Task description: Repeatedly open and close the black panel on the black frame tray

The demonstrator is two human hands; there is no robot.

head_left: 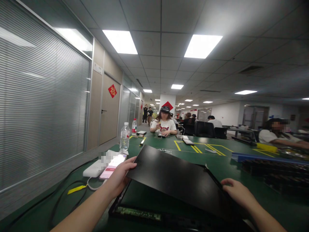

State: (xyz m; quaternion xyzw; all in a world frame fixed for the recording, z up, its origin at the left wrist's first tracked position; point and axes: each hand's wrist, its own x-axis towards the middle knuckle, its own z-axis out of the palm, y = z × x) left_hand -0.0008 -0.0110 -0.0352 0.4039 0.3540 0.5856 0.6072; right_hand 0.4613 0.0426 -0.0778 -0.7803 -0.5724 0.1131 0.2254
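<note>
So the left hand [122, 175] has a solid grip on the left edge of a big black panel [176, 178], thumb on the top face. That panel sits on a slant over a black frame [177, 221], left end lifted so there's a gap you can see through, right side down by the frame's right edge. The right hand [238, 191] is over at that right edge with its fingers curled; honestly can't tell if its grip is closed on the frame, on the panel, or just resting there. Along the near side of the frame there's a strip of green circuit board [137, 213]. It's all on a green surface [210, 159] marked with yellow tape lines [178, 145]. Left of the frame you've got a phone [113, 168] with its screen lit, right beside a white case [93, 169], plus a yellow tag [76, 189] nearer the camera. A clear water bottle [124, 139] stands just past those, with a red-labelled bottle [134, 128] farther back. Someone in a white shirt [170, 125] sits across the surface, and some dark parts [270, 174] are piled off to the right, kinda blurry.
</note>
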